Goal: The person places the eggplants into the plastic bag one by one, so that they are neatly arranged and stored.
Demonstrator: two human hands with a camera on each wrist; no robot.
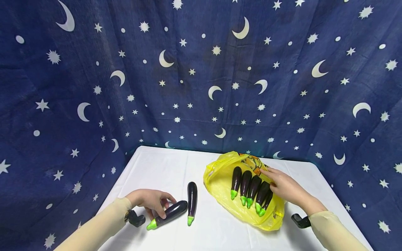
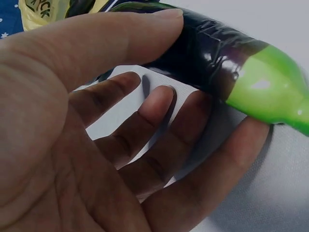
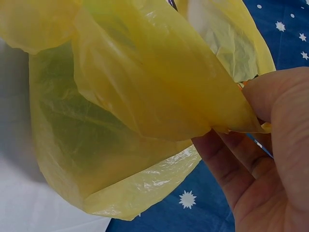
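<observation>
At the left of the table, my left hand holds a dark purple eggplant between thumb and fingers. The eggplant lies slanted, its bright green stem end toward me. In the left wrist view, the thumb rests across the dark body and a fingertip touches near the green cap. Just right of it, a second eggplant lies on the table. My right hand grips the edge of a yellow plastic bag, pinching the film in the right wrist view. Several eggplants lie side by side in the bag's opening.
A white-covered table carries everything. Behind it and along the sides hangs a dark blue curtain with moons and stars. Black wrist-camera mounts stick out beside both wrists.
</observation>
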